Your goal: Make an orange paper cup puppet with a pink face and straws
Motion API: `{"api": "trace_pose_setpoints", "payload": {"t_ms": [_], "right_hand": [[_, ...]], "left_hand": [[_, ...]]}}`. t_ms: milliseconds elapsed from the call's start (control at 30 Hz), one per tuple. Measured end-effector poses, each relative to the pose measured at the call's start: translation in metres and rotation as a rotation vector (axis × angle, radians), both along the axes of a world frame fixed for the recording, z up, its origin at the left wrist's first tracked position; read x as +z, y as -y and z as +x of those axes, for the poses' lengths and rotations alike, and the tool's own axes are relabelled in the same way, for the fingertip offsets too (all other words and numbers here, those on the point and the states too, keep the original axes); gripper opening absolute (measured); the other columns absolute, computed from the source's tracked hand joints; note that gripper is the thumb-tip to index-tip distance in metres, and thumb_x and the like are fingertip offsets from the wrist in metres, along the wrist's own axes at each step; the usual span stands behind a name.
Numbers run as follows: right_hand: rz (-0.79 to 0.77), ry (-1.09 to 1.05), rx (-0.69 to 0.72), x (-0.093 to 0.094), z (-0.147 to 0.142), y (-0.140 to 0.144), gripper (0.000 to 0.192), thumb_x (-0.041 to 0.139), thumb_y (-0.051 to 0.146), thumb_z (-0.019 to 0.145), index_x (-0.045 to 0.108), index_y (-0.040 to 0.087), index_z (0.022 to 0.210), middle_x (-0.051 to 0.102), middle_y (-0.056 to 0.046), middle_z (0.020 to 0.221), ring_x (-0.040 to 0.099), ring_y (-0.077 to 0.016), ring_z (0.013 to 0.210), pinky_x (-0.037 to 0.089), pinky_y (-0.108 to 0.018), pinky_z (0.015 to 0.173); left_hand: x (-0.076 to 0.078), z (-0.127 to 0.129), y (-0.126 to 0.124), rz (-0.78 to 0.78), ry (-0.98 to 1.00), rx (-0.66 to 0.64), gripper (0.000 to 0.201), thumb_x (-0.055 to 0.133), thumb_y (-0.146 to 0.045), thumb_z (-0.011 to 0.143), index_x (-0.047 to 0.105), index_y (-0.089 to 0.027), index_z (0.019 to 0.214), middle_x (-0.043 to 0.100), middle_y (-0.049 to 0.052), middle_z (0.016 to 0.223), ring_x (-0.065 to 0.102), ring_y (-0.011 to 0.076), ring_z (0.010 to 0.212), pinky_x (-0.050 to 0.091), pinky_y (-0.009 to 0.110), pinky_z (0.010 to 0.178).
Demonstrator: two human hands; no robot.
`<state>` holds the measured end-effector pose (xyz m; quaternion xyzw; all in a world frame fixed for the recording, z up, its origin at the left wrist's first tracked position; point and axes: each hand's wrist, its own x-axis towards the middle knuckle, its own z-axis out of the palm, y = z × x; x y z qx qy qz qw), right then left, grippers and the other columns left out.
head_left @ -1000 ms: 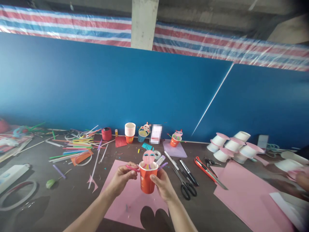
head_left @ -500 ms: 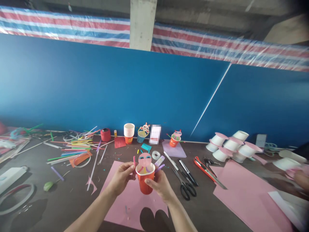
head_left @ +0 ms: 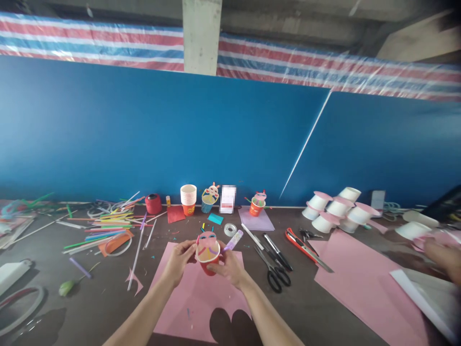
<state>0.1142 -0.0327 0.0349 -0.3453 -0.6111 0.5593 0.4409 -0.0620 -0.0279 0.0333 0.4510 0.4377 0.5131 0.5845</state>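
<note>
A red paper cup [head_left: 209, 267] with a pink paper face [head_left: 207, 238] and blue-rimmed eyes standing in its mouth is tipped toward me above a pink sheet [head_left: 201, 312]. My right hand [head_left: 231, 267] grips the cup from the right, thumb across its front. At the cup's left rim, my left hand [head_left: 182, 257] pinches a short pink straw piece [head_left: 198, 238], mostly hidden by the fingers. Behind my right fingers shows a purple-white glue stick [head_left: 234, 240].
Black scissors [head_left: 275, 278], pens [head_left: 277, 251] and an orange cutter [head_left: 302, 245] lie right. Straws [head_left: 111, 221] spread left. Decorated cups [head_left: 256, 207], stacked cups [head_left: 188, 197] and a tape roll [head_left: 230, 229] stand behind. Another person's hand [head_left: 442, 254] is far right, near white cups [head_left: 338, 207].
The cup has tipped toward me, so its inside shows more, and both hands have moved with it. My left fingers now cover more of the pink straw piece. The view has shifted slightly.
</note>
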Motion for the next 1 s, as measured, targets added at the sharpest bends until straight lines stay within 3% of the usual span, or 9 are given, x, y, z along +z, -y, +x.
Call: {"api": "trace_pose_setpoints", "payload": {"t_ms": [167,300,433,533,733,1000], "right_hand": [[-0.087,-0.028,0.069,-0.005,0.003,-0.003,0.064,0.075,0.033,0.061,0.046,0.022,0.117,0.061,-0.006,0.106,0.058,-0.0226,0.093,0.046,-0.036,0.078],[-0.055,0.058,-0.046,-0.015,0.013,0.0,0.064,0.073,0.032,0.062,0.045,0.023,0.119,0.059,-0.005,0.102,0.057,-0.0211,0.092,0.047,-0.034,0.075],[-0.067,0.14,-0.139,-0.022,0.024,0.004,0.043,0.063,0.029,0.072,0.051,0.02,0.112,0.059,-0.003,0.089,0.059,-0.0159,0.076,0.047,-0.03,0.068],[-0.098,0.078,-0.188,-0.019,0.025,0.006,0.03,0.057,0.031,0.076,0.055,0.017,0.103,0.06,-0.002,0.079,0.06,-0.0148,0.066,0.048,-0.029,0.061],[-0.125,-0.102,-0.28,-0.013,0.019,0.003,0.033,0.063,0.033,0.072,0.052,0.018,0.099,0.064,-0.002,0.077,0.062,-0.0154,0.064,0.051,-0.031,0.064],[-0.086,-0.053,-0.352,-0.01,0.012,0.002,0.031,0.058,0.041,0.076,0.059,0.013,0.09,0.065,-0.006,0.069,0.063,-0.0199,0.067,0.05,-0.032,0.063]], "left_hand": [[-0.01,-0.001,-0.003,0.011,-0.009,0.056,0.034,0.066,-0.039,0.068,0.066,-0.013,0.091,0.062,0.002,0.067,0.053,0.0112,0.056,0.042,0.022,0.052],[-0.016,-0.001,-0.002,0.023,0.008,0.108,0.032,0.065,-0.04,0.068,0.064,-0.014,0.087,0.059,0.0,0.065,0.052,0.0098,0.054,0.043,0.021,0.051],[-0.019,-0.001,0.001,0.039,0.003,0.126,0.03,0.064,-0.039,0.069,0.063,-0.015,0.087,0.059,-0.001,0.066,0.052,0.0094,0.055,0.044,0.021,0.052],[-0.022,0.0,0.003,0.069,-0.029,0.144,0.028,0.063,-0.037,0.07,0.062,-0.015,0.087,0.058,-0.002,0.063,0.051,0.0086,0.052,0.044,0.021,0.051],[-0.024,0.0,0.006,0.096,-0.061,0.156,0.029,0.062,-0.037,0.07,0.062,-0.015,0.089,0.057,-0.002,0.061,0.05,0.0082,0.05,0.043,0.02,0.048],[-0.023,-0.002,0.006,0.081,-0.037,0.173,0.033,0.059,-0.038,0.074,0.061,-0.015,0.097,0.055,-0.002,0.065,0.049,0.0086,0.055,0.043,0.02,0.051]]}}
